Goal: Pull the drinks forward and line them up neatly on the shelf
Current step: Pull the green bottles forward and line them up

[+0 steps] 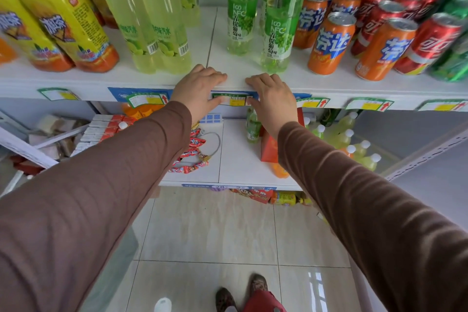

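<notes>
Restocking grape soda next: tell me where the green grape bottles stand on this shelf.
In the head view, the two green grape bottles stand right of centre on the top shelf, between the pale lime bottles and orange cans, just behind the right hand.

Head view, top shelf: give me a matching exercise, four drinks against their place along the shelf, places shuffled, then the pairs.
Things:
1. yellow-labelled tea bottles
2. pale lime soda bottles
3. green grape bottles
4. orange cans

Places:
A. right of the green grape bottles, left of the red cans
B. far left of the shelf
C. just behind the right hand
D. just behind and left of the left hand

Pairs: 1-B, 2-D, 3-C, 4-A
</notes>
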Demonstrator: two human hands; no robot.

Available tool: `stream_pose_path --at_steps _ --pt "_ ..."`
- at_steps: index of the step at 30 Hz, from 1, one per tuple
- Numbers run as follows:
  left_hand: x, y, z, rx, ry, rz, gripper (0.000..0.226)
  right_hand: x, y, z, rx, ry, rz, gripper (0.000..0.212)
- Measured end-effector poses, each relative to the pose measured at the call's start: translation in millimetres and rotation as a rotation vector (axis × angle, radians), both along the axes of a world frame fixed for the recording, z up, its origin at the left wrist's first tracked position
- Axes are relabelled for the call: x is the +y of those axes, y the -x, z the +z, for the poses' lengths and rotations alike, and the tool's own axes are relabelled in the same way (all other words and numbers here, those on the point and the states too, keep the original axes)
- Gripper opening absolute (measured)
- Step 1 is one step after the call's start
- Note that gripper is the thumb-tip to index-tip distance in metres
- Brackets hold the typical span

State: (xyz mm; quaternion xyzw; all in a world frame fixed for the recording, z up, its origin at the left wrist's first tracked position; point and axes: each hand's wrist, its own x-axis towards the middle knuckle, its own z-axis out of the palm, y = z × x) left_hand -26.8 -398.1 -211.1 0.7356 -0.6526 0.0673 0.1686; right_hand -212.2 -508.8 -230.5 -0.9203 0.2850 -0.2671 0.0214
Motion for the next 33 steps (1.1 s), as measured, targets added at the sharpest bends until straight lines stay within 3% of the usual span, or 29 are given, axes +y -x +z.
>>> stream_pose_path --at_steps 4,8,12,17,26,33 --pt "2 -1 16 0.037 -0.141 0.001 0.056 -3 15 22 0.003 -0.273 0.085 0.048" --pt "-4 0 38 0.15 -0.204 0.032 0.056 -9 34 46 -0.298 -0.378 0.046 0.026" --pt "-16 2 62 0.309 -0.082 0.085 0.056 -22 34 63 -0.466 -0.507 -0.092 0.049" --pt "-55 -8 93 0.555 0.118 0.114 0.071 -45 19 72 -0.452 -0.647 -0.105 0.082" --pt "-132 -28 145 0.698 0.189 0.053 0.096 -86 -3 77 -0.547 -0.722 0.079 0.079" --pt "-142 -33 143 0.698 0.23 0.012 0.074 -93 -5 87 -0.674 -0.831 0.206 0.068"
